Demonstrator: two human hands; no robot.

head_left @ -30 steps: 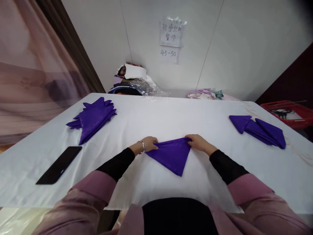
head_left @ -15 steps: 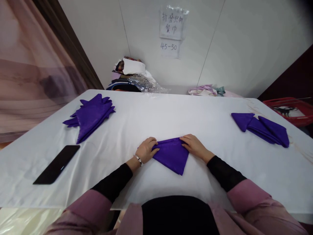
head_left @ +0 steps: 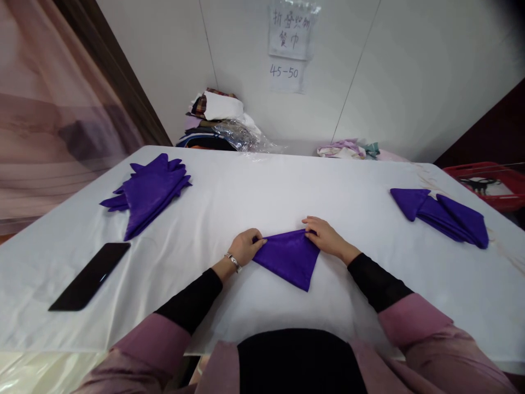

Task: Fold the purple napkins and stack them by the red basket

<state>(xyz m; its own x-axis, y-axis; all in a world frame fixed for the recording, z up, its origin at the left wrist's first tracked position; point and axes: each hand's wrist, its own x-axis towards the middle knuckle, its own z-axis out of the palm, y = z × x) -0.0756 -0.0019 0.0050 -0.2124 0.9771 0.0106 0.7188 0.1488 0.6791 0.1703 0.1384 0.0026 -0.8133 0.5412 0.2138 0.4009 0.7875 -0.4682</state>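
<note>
A purple cloth napkin [head_left: 287,260], folded into a triangle-like shape, lies on the white-covered table in front of me. Its top edge runs between my two hands, and a corner points toward me. My left hand [head_left: 245,246], with a silver bracelet at the wrist, pinches the napkin's left corner between thumb and fingers. At the right end of the top edge, my right hand [head_left: 324,236] grips the cloth with its thumb and a bent finger. The other fingers reach out past the edge, over the tabletop.
A pile of purple napkins [head_left: 153,189] lies at the left, with a dark flat slab [head_left: 90,276] nearer me. Several folded purple napkins [head_left: 443,219] lie at the right. Behind the table are stacked cloths [head_left: 223,106]; a red basket [head_left: 508,205] stands off the right edge.
My left fingers have drawn together into a pinch at the napkin's left corner. The fingers of my right hand have lifted slightly and reach farther past the top edge. The view has shifted slightly.
</note>
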